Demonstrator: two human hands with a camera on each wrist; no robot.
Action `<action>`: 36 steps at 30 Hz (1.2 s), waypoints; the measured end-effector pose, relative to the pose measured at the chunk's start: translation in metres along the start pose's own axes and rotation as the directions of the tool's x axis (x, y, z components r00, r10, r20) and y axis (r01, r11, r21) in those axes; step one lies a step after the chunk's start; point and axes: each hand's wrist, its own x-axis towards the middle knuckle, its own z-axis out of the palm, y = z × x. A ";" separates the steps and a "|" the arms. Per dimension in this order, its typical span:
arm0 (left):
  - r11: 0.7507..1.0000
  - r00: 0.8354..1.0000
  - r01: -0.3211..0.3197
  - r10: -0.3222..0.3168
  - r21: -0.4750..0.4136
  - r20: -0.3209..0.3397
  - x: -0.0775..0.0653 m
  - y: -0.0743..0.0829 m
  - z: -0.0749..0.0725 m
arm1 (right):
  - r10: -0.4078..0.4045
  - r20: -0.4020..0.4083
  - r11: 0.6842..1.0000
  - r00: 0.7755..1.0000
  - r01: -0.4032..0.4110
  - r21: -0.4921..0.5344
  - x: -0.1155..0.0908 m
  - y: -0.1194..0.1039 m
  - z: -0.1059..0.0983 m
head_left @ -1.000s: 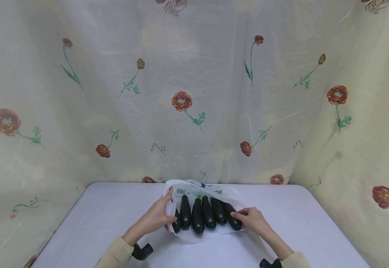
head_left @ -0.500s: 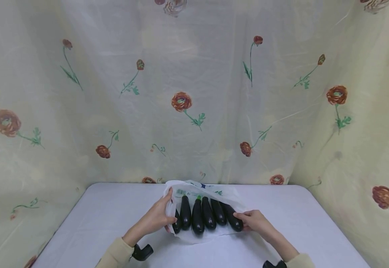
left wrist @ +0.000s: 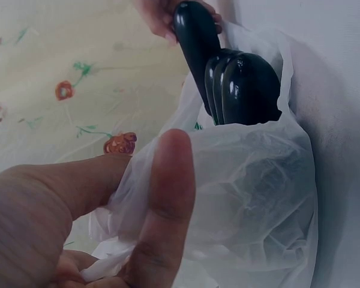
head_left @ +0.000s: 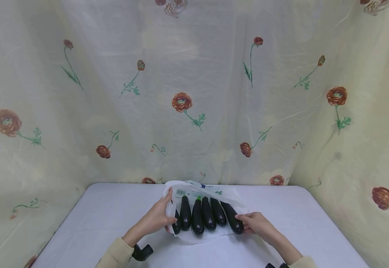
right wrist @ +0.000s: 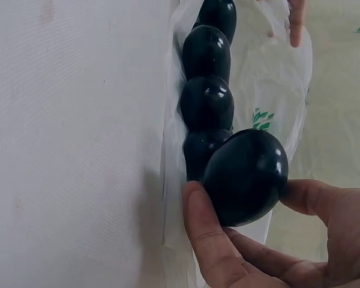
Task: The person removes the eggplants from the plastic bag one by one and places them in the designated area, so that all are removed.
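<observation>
A white plastic bag (head_left: 194, 239) with green print lies on the table, its mouth towards me. Inside, several dark eggplants (head_left: 197, 219) lie side by side, thick ends at the opening. My left hand (head_left: 154, 219) holds the bag's left edge, thumb beside the leftmost eggplant; the bag film (left wrist: 246, 198) bunches between its fingers in the left wrist view. At the right side, my right hand (head_left: 258, 223) grips the thick end of the rightmost eggplant (head_left: 233, 219) between thumb and fingers. In the right wrist view that eggplant (right wrist: 246, 180) is raised above its neighbours; its far end is hidden in the bag.
The table (head_left: 107, 216) has a white cover and rounded back corners. Behind it and along both sides hangs a flower-printed curtain (head_left: 214, 111). A black wrist mount (head_left: 142, 253) sits on the left wrist, and another (head_left: 276, 265) on the right.
My right hand has shifted slightly right and towards me, and the rightmost eggplant's thick end has moved with it, away from its neighbour. My left hand and the bag have hardly moved.
</observation>
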 end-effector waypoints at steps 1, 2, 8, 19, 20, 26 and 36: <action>1.000 1.000 -0.001 0.001 0.002 0.000 0.000 0.000 0.000 | 0.002 0.003 1.000 1.000 -0.002 0.001 -0.001 0.000 0.000; 1.000 1.000 -0.001 0.001 0.003 0.000 0.000 0.000 0.000 | 0.008 0.006 1.000 1.000 -0.008 0.002 -0.001 -0.001 0.000; 1.000 1.000 -0.005 0.005 -0.011 -0.001 -0.001 0.002 -0.001 | 0.014 0.018 1.000 1.000 -0.014 0.005 -0.005 -0.002 -0.001; 1.000 1.000 -0.005 0.005 -0.025 -0.009 -0.003 0.002 -0.004 | -0.016 0.044 0.999 0.999 0.014 0.036 -0.012 0.002 -0.002; 1.000 1.000 -0.008 0.008 -0.017 -0.013 -0.003 0.002 -0.004 | -0.021 0.049 0.999 0.999 0.019 0.037 -0.013 0.002 -0.003; 1.000 1.000 -0.011 0.011 -0.018 -0.014 -0.002 0.002 -0.005 | -0.013 0.048 1.000 0.999 0.013 -0.004 -0.019 0.003 -0.009; 1.000 1.000 -0.002 0.002 -0.030 -0.018 -0.002 0.001 -0.004 | -0.024 0.056 1.000 0.998 0.024 0.012 -0.029 0.005 -0.017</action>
